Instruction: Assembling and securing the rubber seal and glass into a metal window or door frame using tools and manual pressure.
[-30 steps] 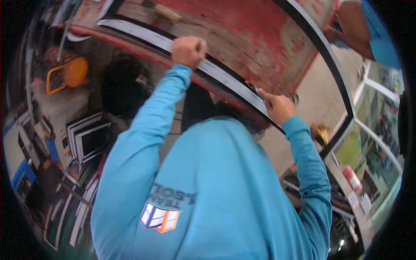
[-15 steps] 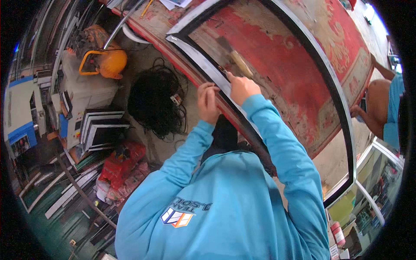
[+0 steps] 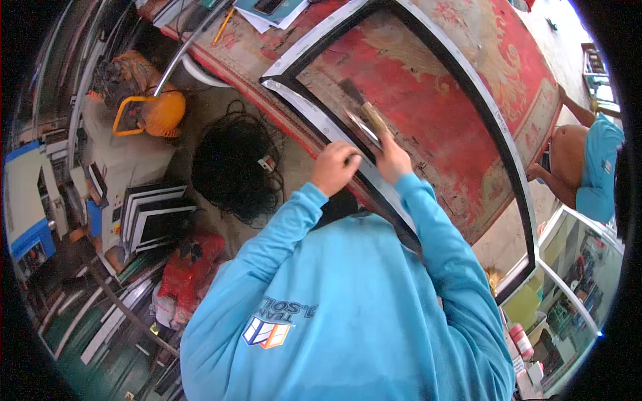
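Observation:
A large white frame with black edging [image 3: 304, 110] lies on a worn red patterned carpet [image 3: 461, 174]. My left hand [image 3: 336, 167] is at the frame's near side, fingers curled together; whatever they pinch is hidden. Farther right, over the same side of the frame, my right hand [image 3: 393, 160] is closed on a thin, shiny blade-like tool [image 3: 363, 127]. Its exact kind is unclear, and its tip points away from me. Right beside this tool, a scraper with a wooden handle [image 3: 376, 119] and dark flat blade lies inside the frame.
Papers with a phone [image 3: 267, 7] and a yellow pencil [image 3: 223, 27] lie at the far left of the carpet. A black coil of cord or strip [image 3: 234, 167] rests on the floor, near an orange machine [image 3: 160, 113]. Another person [image 3: 595, 167] is at the right.
My right hand and its tool have come back toward me, off the frame's inner edge. My left hand has shifted nearer, its fingers more curled. The whole view has also shifted slightly.

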The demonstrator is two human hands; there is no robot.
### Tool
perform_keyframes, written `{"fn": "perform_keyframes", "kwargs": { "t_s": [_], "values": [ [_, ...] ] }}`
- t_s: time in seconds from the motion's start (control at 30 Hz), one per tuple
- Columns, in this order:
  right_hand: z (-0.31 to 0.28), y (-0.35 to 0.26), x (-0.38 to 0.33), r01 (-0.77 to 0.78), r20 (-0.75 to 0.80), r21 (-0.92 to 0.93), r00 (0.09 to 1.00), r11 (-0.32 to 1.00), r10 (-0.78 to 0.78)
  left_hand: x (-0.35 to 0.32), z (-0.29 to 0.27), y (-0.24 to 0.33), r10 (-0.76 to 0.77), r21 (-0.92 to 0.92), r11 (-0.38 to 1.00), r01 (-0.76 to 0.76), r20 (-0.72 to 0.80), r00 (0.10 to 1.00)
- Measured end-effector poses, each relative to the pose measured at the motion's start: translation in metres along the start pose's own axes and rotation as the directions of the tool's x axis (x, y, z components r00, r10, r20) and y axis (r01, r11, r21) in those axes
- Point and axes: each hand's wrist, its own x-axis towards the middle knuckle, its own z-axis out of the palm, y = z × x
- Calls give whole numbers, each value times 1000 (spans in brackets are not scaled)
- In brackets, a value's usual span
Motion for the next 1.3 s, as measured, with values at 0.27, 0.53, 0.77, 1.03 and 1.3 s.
{"fn": "perform_keyframes", "kwargs": {
  "t_s": [0.27, 0.53, 0.77, 1.03, 1.3],
  "values": [
    [-58, 155, -189, -500, 3, -158, 862, 852, 507, 55, 100, 14, -48, 293, 937, -188, 644, 764],
    [-28, 207, -221, -458, -74, -79, 888, 885, 453, 79, 112, 1, -213, 464, 819, -338, 792, 573],
    [-27, 198, -204, -361, -50, -82, 933, 929, 357, 86, 99, 13, -231, 530, 723, -444, 790, 568],
    [-52, 177, -227, -558, -122, 108, 814, 823, 568, 88, 54, -5, -92, 594, 729, -339, 576, 812],
    [-88, 319, -401, -831, -304, 26, 523, 555, 797, 65, -21, -74, -215, 585, 739, 335, -267, 940]
  ]
}}
